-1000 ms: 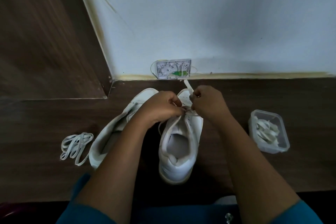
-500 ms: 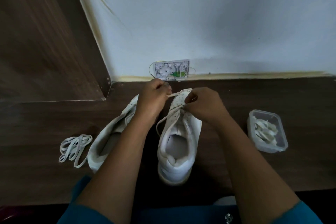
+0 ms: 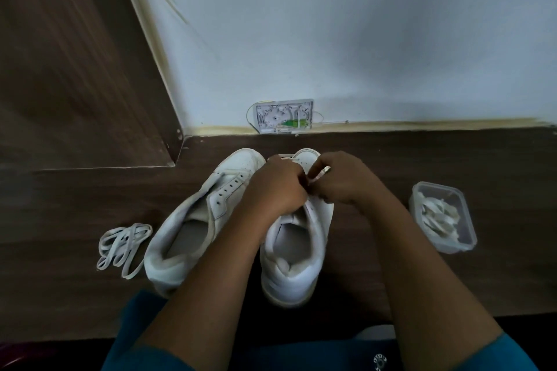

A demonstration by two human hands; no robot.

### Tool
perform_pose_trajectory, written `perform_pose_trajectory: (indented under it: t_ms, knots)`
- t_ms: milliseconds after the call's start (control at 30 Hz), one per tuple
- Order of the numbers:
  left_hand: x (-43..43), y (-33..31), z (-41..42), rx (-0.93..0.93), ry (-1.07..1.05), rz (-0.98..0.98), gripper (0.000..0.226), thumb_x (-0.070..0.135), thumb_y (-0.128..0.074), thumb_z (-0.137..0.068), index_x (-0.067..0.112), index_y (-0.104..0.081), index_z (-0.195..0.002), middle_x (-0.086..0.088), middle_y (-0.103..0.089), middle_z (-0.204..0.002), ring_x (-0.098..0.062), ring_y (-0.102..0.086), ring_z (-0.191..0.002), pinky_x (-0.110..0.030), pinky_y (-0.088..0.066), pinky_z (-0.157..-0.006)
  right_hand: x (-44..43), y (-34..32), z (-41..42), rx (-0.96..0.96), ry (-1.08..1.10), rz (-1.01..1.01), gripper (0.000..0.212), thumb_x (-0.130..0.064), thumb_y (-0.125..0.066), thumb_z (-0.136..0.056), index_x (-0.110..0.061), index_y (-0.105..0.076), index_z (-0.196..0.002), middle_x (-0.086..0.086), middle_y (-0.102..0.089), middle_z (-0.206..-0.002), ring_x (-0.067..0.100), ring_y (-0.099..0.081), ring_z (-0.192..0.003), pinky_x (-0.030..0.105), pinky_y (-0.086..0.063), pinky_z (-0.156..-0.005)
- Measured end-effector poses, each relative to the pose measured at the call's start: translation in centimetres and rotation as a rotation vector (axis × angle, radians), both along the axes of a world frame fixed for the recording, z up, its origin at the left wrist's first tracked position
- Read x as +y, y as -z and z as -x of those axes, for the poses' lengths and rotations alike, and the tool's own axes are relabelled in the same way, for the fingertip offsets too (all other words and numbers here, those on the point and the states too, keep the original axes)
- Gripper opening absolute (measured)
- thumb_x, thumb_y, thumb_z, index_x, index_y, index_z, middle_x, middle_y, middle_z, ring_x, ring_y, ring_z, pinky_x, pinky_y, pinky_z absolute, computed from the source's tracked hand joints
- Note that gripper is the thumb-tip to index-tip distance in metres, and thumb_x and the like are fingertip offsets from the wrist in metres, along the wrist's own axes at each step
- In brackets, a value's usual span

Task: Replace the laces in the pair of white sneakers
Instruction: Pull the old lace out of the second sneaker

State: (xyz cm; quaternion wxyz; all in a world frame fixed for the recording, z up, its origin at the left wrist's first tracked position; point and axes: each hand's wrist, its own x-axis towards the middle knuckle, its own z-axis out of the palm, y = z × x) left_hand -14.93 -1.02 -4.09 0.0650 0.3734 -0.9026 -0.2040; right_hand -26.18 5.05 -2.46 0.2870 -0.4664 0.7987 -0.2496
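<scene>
Left hand and right hand seemingly pinch a lace on one sneaker; other sneaker not yet laced.

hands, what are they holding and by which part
Left hand and right hand pinch the lace over the sneaker's front eyelets; fingers hide the exact spot.

One camera rides on the person's head, above and behind the fingers, facing forward and steeply down. It is close: the left forearm and right forearm rise from the bottom edge. The fingers sit near the middle. Beyond them the floor meets the wall, and a wooden panel stands to their left. The wide lens bends straight edges.
</scene>
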Motion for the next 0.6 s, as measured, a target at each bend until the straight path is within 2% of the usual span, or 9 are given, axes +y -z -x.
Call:
perform_pose_trajectory:
  t_ms: [100,200,267,333,400,467,600]
  knots:
    - [-0.2,-0.1,-0.1,-0.075,0.006,-0.040,0.031,0.013,-0.050,-0.085,0.021,-0.067,-0.109,-0.016,-0.056,-0.116,-0.026,-0.049,-0.113,-0.028,-0.038,-0.077,0.2,-0.5,-0.2,-0.218,0.016,0.006,0.012,-0.005,-0.069,-0.073,-0.002,-0.067,-0.084,0.014,-0.057,-0.069,0.023,-0.050,-0.061,0.036,-0.044,-0.060]
    - [-0.3,-0.2,-0.4,-0.094,-0.027,-0.106,0.030,0.017,-0.052,-0.084,0.027,-0.064,-0.109,-0.016,-0.043,-0.121,-0.030,-0.054,-0.104,-0.034,-0.045,-0.083,0.3,-0.8,-0.5,-0.218,-0.010,-0.016,0.021,-0.003,-0.069,-0.071,0.004,-0.066,-0.090,0.013,-0.055,-0.069,0.021,-0.047,-0.061,0.033,-0.039,-0.060]
    - [-0.2,0.2,-0.2,-0.109,-0.036,-0.098,0.029,0.017,-0.053,-0.083,0.027,-0.063,-0.109,-0.016,-0.041,-0.119,-0.032,-0.053,-0.103,-0.035,-0.045,-0.083,0.4,-0.9,-0.5,-0.208,-0.014,-0.016,0.020,-0.003,-0.070,-0.070,0.005,-0.067,-0.088,0.014,-0.056,-0.069,0.021,-0.049,-0.062,0.033,-0.041,-0.061]
    - [-0.3,0.5,-0.2,0.019,-0.048,-0.141,0.025,0.012,-0.057,-0.079,0.022,-0.065,-0.100,-0.014,-0.052,-0.109,-0.029,-0.054,-0.100,-0.031,-0.042,-0.077,0.5,-0.9,-0.3,-0.224,0.008,0.000,0.015,-0.002,-0.070,-0.068,-0.004,-0.066,-0.082,0.011,-0.058,-0.067,0.021,-0.051,-0.060,0.034,-0.045,-0.062]
    - [-0.6,0.7,-0.3,0.265,-0.126,-0.386,0.019,-0.002,-0.064,-0.072,0.017,-0.063,-0.077,-0.008,-0.059,-0.087,-0.023,-0.057,-0.086,-0.029,-0.040,-0.072,0.5,-0.8,0.0,-0.258,0.034,0.012,0.018,0.003,-0.067,-0.070,-0.006,-0.063,-0.085,0.010,-0.058,-0.067,0.021,-0.052,-0.061,0.035,-0.047,-0.064]
    - [-0.7,0.7,-0.8,0.451,-0.214,-0.664,0.033,-0.016,-0.064,-0.065,0.015,-0.054,-0.063,-0.005,-0.056,-0.071,-0.021,-0.053,-0.074,-0.031,-0.041,-0.070,0.3,-0.7,0.0,-0.233,0.034,0.023,0.018,0.006,-0.061,-0.073,-0.005,-0.065,-0.087,0.009,-0.058,-0.066,0.022,-0.054,-0.061,0.036,-0.050,-0.066]
    - [-0.7,1.0,-1.1,0.647,-0.270,-0.948,0.042,-0.029,-0.054,-0.063,0.012,-0.047,-0.060,0.000,-0.053,-0.051,-0.015,-0.054,-0.054,-0.021,-0.047,-0.057,-0.1,-0.2,-0.2,-0.159,-0.007,0.036,0.019,0.005,-0.059,-0.073,-0.011,-0.069,-0.070,0.010,-0.060,-0.062,0.021,-0.056,-0.059,0.036,-0.053,-0.067]
